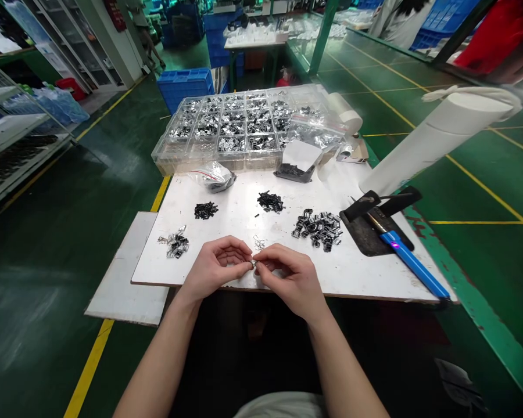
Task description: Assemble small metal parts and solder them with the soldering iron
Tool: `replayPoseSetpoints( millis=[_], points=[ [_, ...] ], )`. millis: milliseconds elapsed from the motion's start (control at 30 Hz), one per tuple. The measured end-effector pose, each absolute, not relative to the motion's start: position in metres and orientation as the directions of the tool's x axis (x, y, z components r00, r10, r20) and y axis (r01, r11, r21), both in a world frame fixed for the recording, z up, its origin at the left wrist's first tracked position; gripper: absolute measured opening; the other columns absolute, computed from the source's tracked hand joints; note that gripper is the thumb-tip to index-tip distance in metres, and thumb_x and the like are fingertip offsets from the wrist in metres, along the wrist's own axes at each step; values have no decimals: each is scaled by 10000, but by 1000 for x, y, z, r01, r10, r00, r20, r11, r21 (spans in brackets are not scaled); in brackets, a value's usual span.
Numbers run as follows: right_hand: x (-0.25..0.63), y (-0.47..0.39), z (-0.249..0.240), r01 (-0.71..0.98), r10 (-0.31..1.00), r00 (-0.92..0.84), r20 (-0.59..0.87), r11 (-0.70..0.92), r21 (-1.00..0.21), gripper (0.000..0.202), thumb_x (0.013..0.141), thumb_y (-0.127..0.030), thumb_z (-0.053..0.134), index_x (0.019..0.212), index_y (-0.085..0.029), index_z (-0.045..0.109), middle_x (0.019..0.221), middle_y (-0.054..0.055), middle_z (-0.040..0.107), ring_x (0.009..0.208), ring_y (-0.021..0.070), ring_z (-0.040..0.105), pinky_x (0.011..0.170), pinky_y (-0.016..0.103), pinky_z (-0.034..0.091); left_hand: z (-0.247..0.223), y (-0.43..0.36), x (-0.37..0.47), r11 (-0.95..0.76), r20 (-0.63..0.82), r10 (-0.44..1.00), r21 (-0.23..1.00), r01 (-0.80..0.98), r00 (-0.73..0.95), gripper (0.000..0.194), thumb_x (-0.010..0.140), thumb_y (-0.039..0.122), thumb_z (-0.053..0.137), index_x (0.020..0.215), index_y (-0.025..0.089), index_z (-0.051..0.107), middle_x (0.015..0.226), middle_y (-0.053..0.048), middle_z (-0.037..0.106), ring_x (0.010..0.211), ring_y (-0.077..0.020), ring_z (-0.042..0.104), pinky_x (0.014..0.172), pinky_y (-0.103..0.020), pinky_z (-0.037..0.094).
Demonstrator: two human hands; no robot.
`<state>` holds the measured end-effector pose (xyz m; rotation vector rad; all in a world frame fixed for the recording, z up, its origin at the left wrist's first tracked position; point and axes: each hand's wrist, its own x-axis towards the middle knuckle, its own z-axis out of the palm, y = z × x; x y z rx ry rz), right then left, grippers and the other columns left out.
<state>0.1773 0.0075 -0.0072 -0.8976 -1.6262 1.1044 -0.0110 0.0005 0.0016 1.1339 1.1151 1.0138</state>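
My left hand (221, 264) and my right hand (287, 273) meet above the front edge of the white tabletop (226, 223). Thumb and forefinger of each are pinched on a tiny shiny part (254, 263), mostly hidden by the fingertips. Just beyond lie several thin metal pins (258, 242). A pile of black and silver clips (318, 228) is to the right. Two heaps of small black pieces, one at left (206, 210) and one in the middle (271, 201), lie farther back. Shiny silver pieces (178, 244) sit left of my left hand.
A clear compartment box (200, 150) full of small parts stands at the back. Plastic bags (215, 177) lie before it. On the right, a blue soldering iron (412, 261) rests on a black stand (366, 241), near a tilted white tube (436, 139).
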Motion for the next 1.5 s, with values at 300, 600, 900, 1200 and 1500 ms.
replayPoseSetpoints(
  millis=[300, 600, 900, 1200, 1500],
  points=[
    [175, 6, -8, 125, 897, -256, 359, 399, -908, 142, 846, -108, 633, 899, -210, 717, 806, 13, 709, 671, 123, 653, 597, 237, 541, 0, -2, -11, -23, 25, 985, 1000, -14, 169, 47, 802, 138, 774, 848, 147, 769, 852, -59, 740, 829, -169, 686, 786, -264, 573],
    [174, 3, -13, 189, 840, -255, 479, 529, -827, 173, 830, -77, 584, 874, -223, 665, 771, 12, 667, 628, 123, 614, 576, 254, 530, -2, -4, -10, 19, -26, 983, 999, 41, 183, 120, 793, 184, 800, 898, 140, 762, 892, -67, 754, 829, -175, 706, 805, -276, 597],
    [172, -1, -15, 238, 824, -159, 544, 566, -789, 184, 846, -76, 585, 911, -234, 651, 825, 30, 686, 657, 139, 633, 595, 275, 555, 5, -3, -4, -130, 86, 973, 971, 202, 212, 125, 848, 170, 705, 945, 158, 783, 932, -83, 764, 864, -205, 719, 771, -285, 594],
    [172, -1, -16, 214, 819, -209, 535, 572, -792, 183, 854, -74, 602, 923, -224, 679, 829, 38, 686, 686, 140, 647, 610, 268, 553, 4, -6, -6, -162, 112, 976, 946, 280, 188, 94, 820, 134, 692, 847, 149, 780, 791, -52, 758, 712, -169, 691, 648, -249, 542],
    [175, 1, -18, 187, 810, -263, 524, 575, -796, 160, 877, -121, 609, 941, -237, 699, 842, 38, 698, 683, 139, 654, 599, 260, 556, 2, -8, -6, -259, 207, 962, 902, 346, 180, 77, 779, 116, 694, 778, 158, 758, 705, -26, 723, 609, -132, 634, 562, -228, 489]
  ],
)
